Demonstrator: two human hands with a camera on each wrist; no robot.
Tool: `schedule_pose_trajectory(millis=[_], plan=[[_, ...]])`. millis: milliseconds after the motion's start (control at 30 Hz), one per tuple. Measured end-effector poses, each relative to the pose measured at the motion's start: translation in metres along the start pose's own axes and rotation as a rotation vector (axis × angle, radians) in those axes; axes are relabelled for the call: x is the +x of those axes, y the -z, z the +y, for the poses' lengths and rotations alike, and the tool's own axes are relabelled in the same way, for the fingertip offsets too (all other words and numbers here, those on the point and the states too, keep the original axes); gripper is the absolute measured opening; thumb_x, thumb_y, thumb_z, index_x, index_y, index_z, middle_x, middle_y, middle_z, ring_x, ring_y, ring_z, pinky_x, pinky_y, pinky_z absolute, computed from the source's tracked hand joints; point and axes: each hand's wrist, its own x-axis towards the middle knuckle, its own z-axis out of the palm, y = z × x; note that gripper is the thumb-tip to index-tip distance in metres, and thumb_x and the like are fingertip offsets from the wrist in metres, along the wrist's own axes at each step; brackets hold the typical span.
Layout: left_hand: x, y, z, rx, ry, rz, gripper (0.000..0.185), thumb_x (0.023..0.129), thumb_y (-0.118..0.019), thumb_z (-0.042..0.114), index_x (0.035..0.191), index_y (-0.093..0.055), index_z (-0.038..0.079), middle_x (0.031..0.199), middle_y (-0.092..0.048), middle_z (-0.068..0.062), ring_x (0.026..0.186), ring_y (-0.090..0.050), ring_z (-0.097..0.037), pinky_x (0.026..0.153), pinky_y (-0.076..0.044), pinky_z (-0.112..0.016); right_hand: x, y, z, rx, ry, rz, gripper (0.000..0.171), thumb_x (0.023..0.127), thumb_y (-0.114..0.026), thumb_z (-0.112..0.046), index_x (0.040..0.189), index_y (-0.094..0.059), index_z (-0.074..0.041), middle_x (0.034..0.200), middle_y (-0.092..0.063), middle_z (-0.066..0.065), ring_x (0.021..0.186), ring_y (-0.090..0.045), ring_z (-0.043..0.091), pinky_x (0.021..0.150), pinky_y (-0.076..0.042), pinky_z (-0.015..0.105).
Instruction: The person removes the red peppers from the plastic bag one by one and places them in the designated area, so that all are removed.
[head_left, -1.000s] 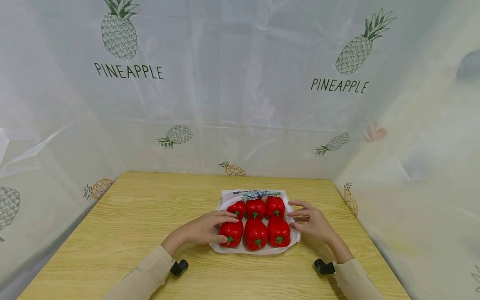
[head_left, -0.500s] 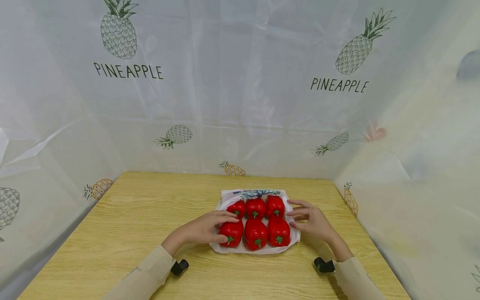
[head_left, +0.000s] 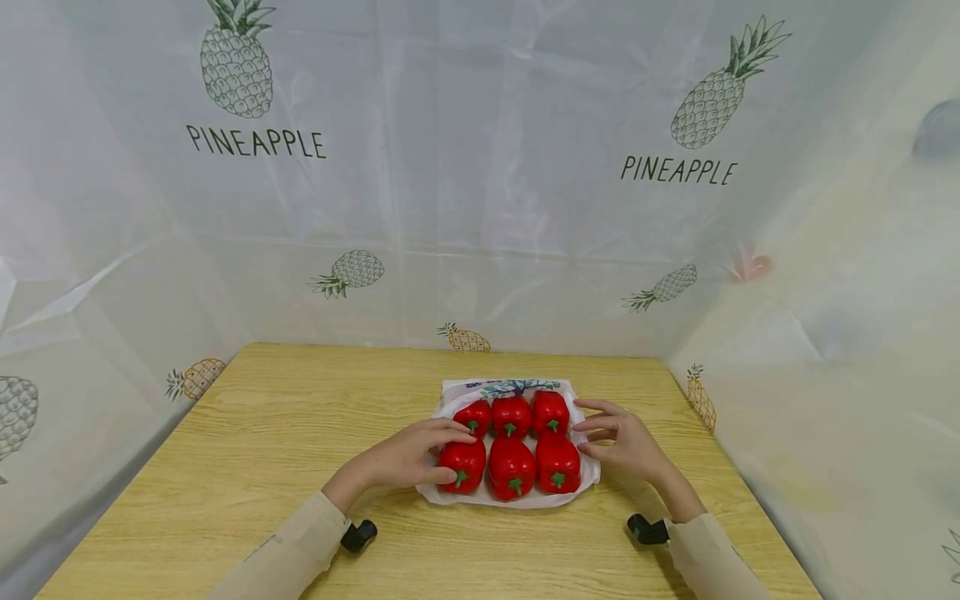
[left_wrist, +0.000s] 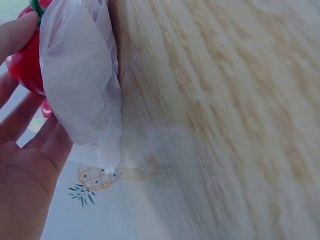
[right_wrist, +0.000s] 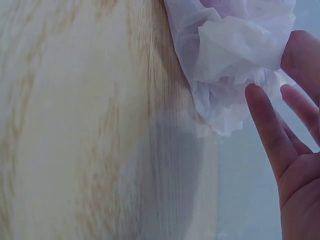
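Note:
Several red bell peppers (head_left: 512, 469) with green stems lie in two rows inside a white paper-like wrapper (head_left: 525, 502), which has a blue and green print along its back edge. My left hand (head_left: 405, 457) holds the front-left bell pepper (head_left: 462, 463), thumb near its stem and fingers at its back. In the left wrist view the thumb (left_wrist: 17, 35) touches that pepper beside the white wrapper (left_wrist: 80, 70). At the wrapper's right side, my right hand (head_left: 626, 442) has its fingers loosely bent. Those fingertips (right_wrist: 257, 95) rest at or very near the crumpled wrapper (right_wrist: 235, 47).
A wood-grain table (head_left: 315, 392) bears everything. Pineapple-printed sheeting (head_left: 480, 208) rises behind the table and on both sides. A black wrist mount (head_left: 359, 536) sits by the left sleeve, and another black mount (head_left: 648, 531) by the right one.
Both hands stay almost where they were. The front-left pepper and the wrapper's left edge have shifted very slightly.

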Motion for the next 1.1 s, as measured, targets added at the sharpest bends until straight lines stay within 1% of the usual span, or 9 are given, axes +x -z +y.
schedule_pose_trajectory(millis=[167,267,500,633,767,900,1100], plan=[[0.001,0.001,0.002,-0.034,0.016,0.010,0.051,0.099,-0.078,0.029,0.147,-0.063,0.023,0.152,-0.054,0.006,0.136,-0.054,-0.020,0.103,-0.055,-0.029,0.001,0.001,-0.001,0.003,0.004,-0.004,0.024,0.088,-0.086,-0.003,0.111,-0.083,-0.008,0.150,-0.059,0.020,0.117,-0.069,0.040,0.086,-0.064,0.044],[0.000,0.003,0.004,-0.050,0.032,0.011,0.051,0.099,-0.078,0.030,0.147,-0.063,0.024,0.151,-0.054,0.008,0.135,-0.055,-0.018,0.102,-0.055,-0.027,0.001,0.001,-0.002,0.010,0.000,-0.007,0.024,0.088,-0.086,-0.004,0.111,-0.083,-0.008,0.150,-0.059,0.021,0.117,-0.069,0.041,0.087,-0.064,0.046],[-0.003,0.006,0.008,-0.054,0.045,0.017,0.052,0.098,-0.078,0.031,0.148,-0.063,0.026,0.153,-0.053,0.007,0.134,-0.056,-0.017,0.101,-0.056,-0.027,0.001,0.000,-0.004,-0.003,-0.006,0.000,0.022,0.088,-0.086,-0.001,0.109,-0.083,-0.007,0.149,-0.059,0.021,0.122,-0.066,0.044,0.087,-0.063,0.047],[-0.006,0.008,0.009,-0.057,0.050,0.020,0.053,0.098,-0.079,0.030,0.148,-0.063,0.026,0.154,-0.053,0.006,0.135,-0.056,-0.018,0.101,-0.056,-0.027,0.001,0.000,-0.004,-0.002,-0.010,0.002,0.021,0.088,-0.086,-0.002,0.108,-0.084,-0.008,0.149,-0.059,0.021,0.122,-0.066,0.044,0.087,-0.063,0.047],[-0.009,0.010,0.010,-0.054,0.038,0.030,0.053,0.098,-0.079,0.029,0.148,-0.063,0.026,0.154,-0.054,0.005,0.135,-0.055,-0.020,0.100,-0.057,-0.027,0.001,0.000,-0.003,-0.001,-0.011,0.002,0.021,0.088,-0.086,-0.002,0.108,-0.083,-0.008,0.149,-0.059,0.021,0.123,-0.066,0.044,0.088,-0.063,0.047],[-0.013,0.013,0.012,-0.050,0.033,0.042,0.052,0.098,-0.077,0.029,0.148,-0.063,0.027,0.154,-0.053,0.007,0.133,-0.056,-0.018,0.099,-0.057,-0.027,0.001,0.001,-0.003,-0.002,-0.010,0.001,0.022,0.088,-0.086,-0.002,0.108,-0.083,-0.007,0.149,-0.059,0.022,0.123,-0.065,0.045,0.088,-0.063,0.047],[-0.020,0.019,0.015,-0.055,0.059,0.052,0.053,0.099,-0.077,0.031,0.149,-0.062,0.031,0.155,-0.052,0.007,0.132,-0.058,-0.018,0.100,-0.058,-0.030,0.001,0.001,-0.004,-0.015,0.000,0.000,0.022,0.087,-0.087,-0.003,0.109,-0.083,-0.007,0.148,-0.060,0.021,0.123,-0.065,0.045,0.087,-0.063,0.047]])
